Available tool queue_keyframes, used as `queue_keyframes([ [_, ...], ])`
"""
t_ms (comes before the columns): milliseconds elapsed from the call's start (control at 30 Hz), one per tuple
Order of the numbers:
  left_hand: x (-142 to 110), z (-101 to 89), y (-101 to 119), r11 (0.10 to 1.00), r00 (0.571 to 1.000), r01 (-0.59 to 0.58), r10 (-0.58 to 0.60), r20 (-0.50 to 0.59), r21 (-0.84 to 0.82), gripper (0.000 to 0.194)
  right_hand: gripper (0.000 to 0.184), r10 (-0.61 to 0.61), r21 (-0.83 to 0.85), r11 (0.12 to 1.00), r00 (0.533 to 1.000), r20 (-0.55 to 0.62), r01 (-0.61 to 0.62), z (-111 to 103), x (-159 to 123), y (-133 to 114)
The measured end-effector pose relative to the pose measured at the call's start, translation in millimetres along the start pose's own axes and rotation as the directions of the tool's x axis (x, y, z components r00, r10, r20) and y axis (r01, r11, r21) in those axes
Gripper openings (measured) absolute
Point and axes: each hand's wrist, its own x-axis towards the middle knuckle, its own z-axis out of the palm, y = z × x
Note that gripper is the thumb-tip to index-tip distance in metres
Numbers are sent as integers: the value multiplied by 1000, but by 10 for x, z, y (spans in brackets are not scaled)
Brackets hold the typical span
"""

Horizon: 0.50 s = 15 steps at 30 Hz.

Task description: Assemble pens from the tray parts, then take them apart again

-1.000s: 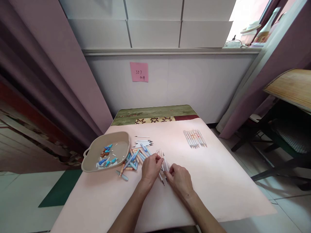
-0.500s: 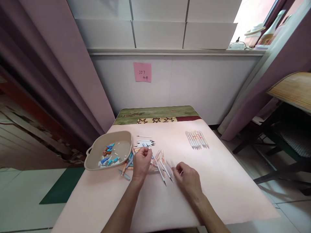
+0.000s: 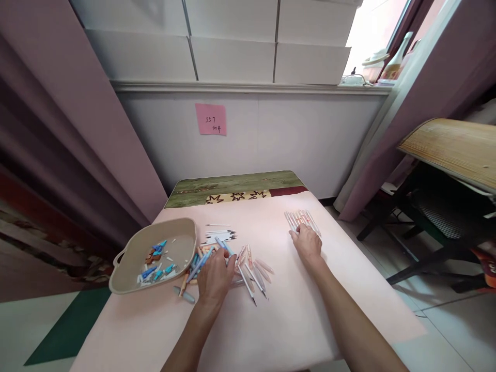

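My left hand (image 3: 216, 273) is closed around a light blue pen barrel (image 3: 222, 244), over a pile of loose pen parts. Beside its fingers, white refills (image 3: 248, 285) with dark tips and clear pinkish barrels (image 3: 263, 266) fan out to the right. Orange and blue barrels (image 3: 198, 264) lie partly under the hand. My right hand (image 3: 309, 248) rests at the near end of a row of clear patterned pens (image 3: 302, 219), fingers bent onto their lower ends. Whatever is between those fingers is hidden.
Left of the pile stands a beige basket (image 3: 185, 227) with small blue, brown and white pieces (image 3: 157, 251) inside. Several refills (image 3: 219, 235) lie stacked behind the pile. A pink cloth (image 3: 279, 330) covers the table, and a wooden-topped table (image 3: 449, 144) stands at the right.
My right hand has moved away from the pile, forward and right, to the row of pens. My left hand has come down lower over the pile. The whole view has shifted.
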Motion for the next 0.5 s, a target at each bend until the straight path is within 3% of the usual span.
queue_keyframes([
  [167, 19, -18, -29, 983, 999, 11, -17, -28, -182, 22, 17, 12, -37, 999, 997, 78, -9, 11, 243, -56],
  [300, 35, 13, -76, 890, 996, 3, -41, -73, -456, 19, 15, 4, -39, 999, 996, 87, 0, -118, 154, -143],
  [367, 29, 46, -37, 709, 996, 56, -88, -10, -703, 20, 16, -30, 26, 999, 997, 74, 28, -210, -28, -193],
  [400, 21, 64, 1, 568, 992, 116, -103, 70, -815, 26, 17, -63, 95, 994, 995, 78, 55, -247, -155, -222],
  [433, 10, 80, 46, 409, 981, 195, -102, 167, -891, 35, 17, -125, 282, 955, 988, 93, 94, -271, -300, -254],
  [500, -18, 104, 138, 135, 943, 332, -33, 330, -934, 50, 17, -273, 689, 723, 936, 223, 47, -277, -611, -325],
])
